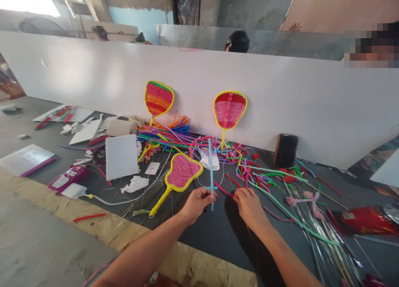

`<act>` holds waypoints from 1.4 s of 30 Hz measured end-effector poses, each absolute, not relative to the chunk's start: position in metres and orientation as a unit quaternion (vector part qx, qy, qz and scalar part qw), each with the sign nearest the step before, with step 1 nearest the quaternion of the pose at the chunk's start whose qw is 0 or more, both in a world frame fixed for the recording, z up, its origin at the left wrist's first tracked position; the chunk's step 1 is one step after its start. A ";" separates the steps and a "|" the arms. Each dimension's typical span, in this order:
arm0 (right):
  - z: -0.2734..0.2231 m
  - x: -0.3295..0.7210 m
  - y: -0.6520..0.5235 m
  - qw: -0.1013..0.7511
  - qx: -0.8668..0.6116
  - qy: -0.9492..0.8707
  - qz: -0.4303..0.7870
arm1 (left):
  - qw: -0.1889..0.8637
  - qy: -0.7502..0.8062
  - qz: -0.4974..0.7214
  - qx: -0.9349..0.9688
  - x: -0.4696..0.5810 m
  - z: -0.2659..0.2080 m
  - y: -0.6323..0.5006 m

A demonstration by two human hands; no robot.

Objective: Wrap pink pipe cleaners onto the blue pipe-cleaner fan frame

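Upright in my left hand point(197, 204) is a light blue pipe-cleaner sword point(211, 164), a twisted stem with a short crosspiece just above its lower end. Thumb and fingers pinch it near that crosspiece. My right hand point(249, 207) is a little way to the right, fingers pressed together; what they hold is hard to see. A magenta pipe cleaner point(225, 190) ends by these fingertips, and a thin wire trails below the hand. Beyond my left hand lies a pink fan point(183, 174) with a yellow fuzzy rim and handle.
Two more fans, one orange-red point(159, 98) and one red-pink point(230, 110), lean on the white partition point(193, 71). Piled pipe cleaners point(168, 131) lie before it. A phone point(286, 150) stands right; a red can point(369, 220) lies near metallic stems point(324, 245). People's heads show behind.
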State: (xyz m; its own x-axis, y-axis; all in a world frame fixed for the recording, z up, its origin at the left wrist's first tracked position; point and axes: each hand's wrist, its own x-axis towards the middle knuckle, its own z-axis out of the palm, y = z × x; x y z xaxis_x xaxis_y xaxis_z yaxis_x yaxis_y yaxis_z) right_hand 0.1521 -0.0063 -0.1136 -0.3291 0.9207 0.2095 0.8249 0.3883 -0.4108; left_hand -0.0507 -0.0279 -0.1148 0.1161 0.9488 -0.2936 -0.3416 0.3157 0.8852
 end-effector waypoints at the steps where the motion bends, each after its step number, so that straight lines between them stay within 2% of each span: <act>1: -0.113 0.155 -0.004 0.219 -0.548 -0.799 0.116 | 0.672 0.456 0.482 0.329 -0.051 -0.115 -0.028; 3: -0.110 0.163 0.000 0.241 -0.569 -0.778 0.116 | 0.681 0.451 0.478 0.322 -0.051 -0.116 -0.028; 5: -0.103 0.170 0.002 0.304 -0.595 -0.729 0.148 | 0.694 0.444 0.472 0.314 -0.052 -0.115 -0.028; 9: -0.084 0.173 0.000 0.557 -0.542 -0.521 0.352 | 0.717 0.430 0.459 0.301 -0.054 -0.111 -0.028; 11: -0.078 0.171 -0.002 0.622 -0.477 -0.420 0.457 | 0.733 0.416 0.452 0.291 -0.056 -0.108 -0.027; 15: -0.077 0.166 -0.006 0.624 -0.417 -0.313 0.582 | 0.766 0.373 0.449 0.269 -0.060 -0.105 -0.026; 21: -0.084 0.175 -0.009 0.623 -0.395 -0.287 0.611 | 0.771 0.338 0.474 0.258 -0.064 -0.101 -0.024; 27: -0.083 0.170 -0.012 0.562 -0.416 -0.315 0.642 | 0.767 0.326 0.492 0.252 -0.073 -0.098 -0.020; 30: -0.075 0.163 -0.019 0.558 -0.453 -0.395 0.572 | 0.763 0.332 0.496 0.249 -0.077 -0.097 -0.019; 32: -0.067 0.157 -0.030 0.517 -0.480 -0.519 0.483 | 0.761 0.331 0.500 0.248 -0.079 -0.096 -0.018; 33: -0.064 0.154 -0.037 0.471 -0.485 -0.597 0.431 | 0.760 0.328 0.503 0.250 -0.080 -0.096 -0.018; 36: -0.063 0.133 -0.068 0.237 -0.435 -0.809 0.317 | 0.757 0.314 0.511 0.260 -0.083 -0.094 -0.018; 39: -0.077 0.104 -0.101 0.037 -0.388 -0.892 0.226 | 0.757 0.298 0.515 0.269 -0.085 -0.092 -0.019; 42: -0.094 0.081 -0.123 -0.071 -0.370 -0.906 0.191 | 0.760 0.292 0.513 0.272 -0.085 -0.091 -0.020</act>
